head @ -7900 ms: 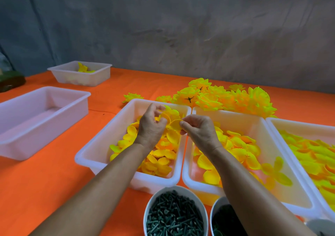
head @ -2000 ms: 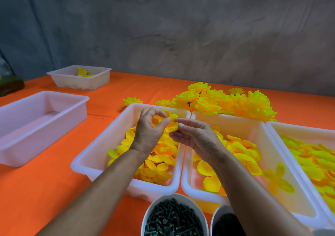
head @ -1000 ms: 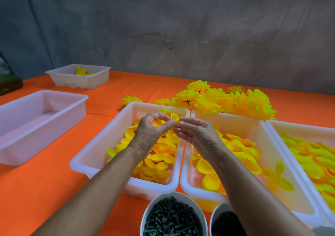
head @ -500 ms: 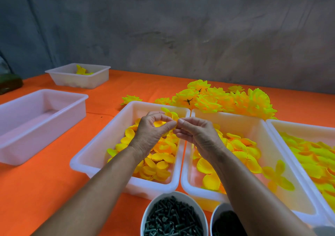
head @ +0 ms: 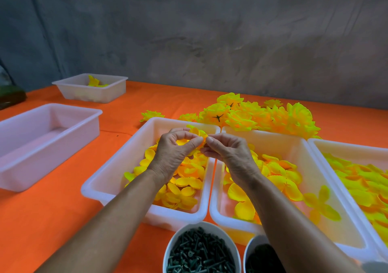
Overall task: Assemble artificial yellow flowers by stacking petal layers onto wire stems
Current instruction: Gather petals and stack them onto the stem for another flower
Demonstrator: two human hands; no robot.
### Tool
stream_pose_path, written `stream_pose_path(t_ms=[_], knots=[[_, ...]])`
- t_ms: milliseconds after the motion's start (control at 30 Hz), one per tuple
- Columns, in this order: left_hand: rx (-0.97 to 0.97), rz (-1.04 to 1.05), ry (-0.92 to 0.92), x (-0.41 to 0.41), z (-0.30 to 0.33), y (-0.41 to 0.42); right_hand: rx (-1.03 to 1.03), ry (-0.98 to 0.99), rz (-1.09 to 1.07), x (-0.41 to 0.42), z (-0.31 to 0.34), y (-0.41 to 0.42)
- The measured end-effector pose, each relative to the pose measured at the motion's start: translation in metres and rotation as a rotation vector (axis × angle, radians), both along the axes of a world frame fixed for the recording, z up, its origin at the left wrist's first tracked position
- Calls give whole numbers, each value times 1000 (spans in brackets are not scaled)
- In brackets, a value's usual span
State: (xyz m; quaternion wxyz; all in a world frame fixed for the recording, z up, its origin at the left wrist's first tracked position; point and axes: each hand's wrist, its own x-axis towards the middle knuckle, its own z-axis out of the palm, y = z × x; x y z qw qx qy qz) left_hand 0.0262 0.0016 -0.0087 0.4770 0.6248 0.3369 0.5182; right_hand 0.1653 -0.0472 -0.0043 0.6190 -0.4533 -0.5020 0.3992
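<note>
— Where's the petal layer [head: 196, 133] now?

— Up over the far end of the left petal tray [head: 109, 180], pinched between both hands. The left hand [head: 175, 153] curls its grip round it; the right hand [head: 228, 150] nips its edge, fingertips meeting the left thumb.

— Anything different from a moment ago?

— The hands have drawn closer together and risen slightly. I'd say a layer is being seated, though I can't see any stem.

— And round about?

— A middle tray [head: 294, 146] of larger petals, finished flowers [head: 262, 115] heaped behind on the orange desk [head: 52, 220], a bowl of green pegs [head: 201, 251] nearest us.
</note>
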Motion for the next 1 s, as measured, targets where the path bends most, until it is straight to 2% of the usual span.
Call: stream_pose_path(t_ms=[100,267,400,467,533,767,867,1000], knots=[[93,62,87,1,-2,1,-14,-34,-17,-1,0,0],[429,206,434,3,-11,5,-85,-130,-112,-4,-4,1],[535,252,523,5,-11,4,-131,-205,-166,-7,-3,2],[504,298,446,5,-9,7,-137,-200,-200,-7,-3,3],[377,330,302,3,-5,8,-129,-182,-240,-6,-3,4],[42,231,13,8,-7,13,-121,-181,-327,-8,-5,6],[-104,290,-133,3,-6,20,-137,-209,-398,-2,-7,8],[-131,382,-90,1,-5,23,-153,-316,-439,-1,-10,10]])
